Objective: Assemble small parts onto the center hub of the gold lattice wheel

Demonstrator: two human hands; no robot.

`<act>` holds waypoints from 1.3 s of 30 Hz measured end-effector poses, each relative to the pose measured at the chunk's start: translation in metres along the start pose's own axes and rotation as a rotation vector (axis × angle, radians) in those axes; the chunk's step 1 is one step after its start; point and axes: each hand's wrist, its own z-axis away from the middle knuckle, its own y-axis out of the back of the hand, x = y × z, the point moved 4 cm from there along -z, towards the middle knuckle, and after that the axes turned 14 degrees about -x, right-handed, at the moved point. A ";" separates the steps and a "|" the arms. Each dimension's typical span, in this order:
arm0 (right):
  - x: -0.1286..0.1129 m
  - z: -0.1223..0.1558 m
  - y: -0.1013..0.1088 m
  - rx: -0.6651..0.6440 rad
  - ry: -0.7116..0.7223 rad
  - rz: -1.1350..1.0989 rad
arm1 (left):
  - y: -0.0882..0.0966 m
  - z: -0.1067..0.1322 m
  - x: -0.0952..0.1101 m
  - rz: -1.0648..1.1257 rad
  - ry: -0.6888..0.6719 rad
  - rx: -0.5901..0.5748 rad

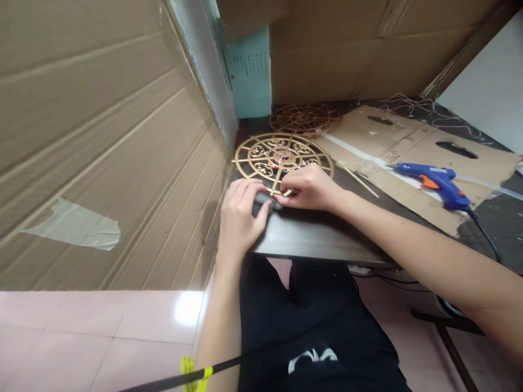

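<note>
A round openwork wooden wheel (241, 159) with scrollwork panels and thin red and white wires at its hub lies flat on the table. My left hand (242, 215) is at its near left rim, fingertips touching the edge and thumb held apart below. Closed over the near rim, my right hand (312, 187) pinches a short pale wooden stick (288, 192). The stick's far end is hidden by my fingers. To the right of the wheel, a thin stick with a rounded head (357, 178) lies loose.
A blue glue gun (435, 179) with an orange trigger rests on a flattened cardboard sheet (359, 130), its cord running off right. Behind the wheel lies a darker round openwork piece (304, 118). Loose wires (433, 106) are at the back. A cardboard wall (122, 136) stands close on the left.
</note>
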 end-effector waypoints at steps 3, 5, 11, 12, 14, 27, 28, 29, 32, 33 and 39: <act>-0.007 0.002 0.010 0.138 0.049 0.111 | 0.004 0.002 0.003 -0.063 -0.042 0.097; -0.011 0.002 0.015 0.153 0.035 0.181 | 0.006 0.003 0.005 -0.116 -0.079 0.159; -0.016 0.001 0.020 0.107 0.013 0.216 | 0.007 0.001 0.006 -0.175 -0.096 0.194; -0.017 0.001 0.020 0.116 0.024 0.212 | 0.007 -0.001 0.007 -0.193 -0.109 0.195; -0.018 0.001 0.020 0.128 0.041 0.195 | 0.008 -0.005 0.008 -0.227 -0.148 0.194; -0.014 -0.003 0.027 0.002 -0.071 -0.204 | 0.005 -0.008 0.005 -0.163 -0.202 0.212; -0.013 -0.005 0.027 -0.007 -0.095 -0.275 | 0.004 -0.008 0.005 -0.163 -0.194 0.208; -0.011 -0.005 0.027 -0.014 -0.119 -0.342 | 0.004 -0.007 0.004 -0.166 -0.185 0.203; -0.005 -0.007 0.026 -0.022 -0.164 -0.481 | 0.004 -0.007 0.005 -0.191 -0.173 0.209; -0.004 -0.008 0.026 -0.023 -0.171 -0.508 | 0.004 -0.007 0.005 -0.205 -0.177 0.215; -0.002 -0.009 0.025 -0.074 -0.193 -0.585 | 0.002 -0.005 0.006 -0.234 -0.202 0.240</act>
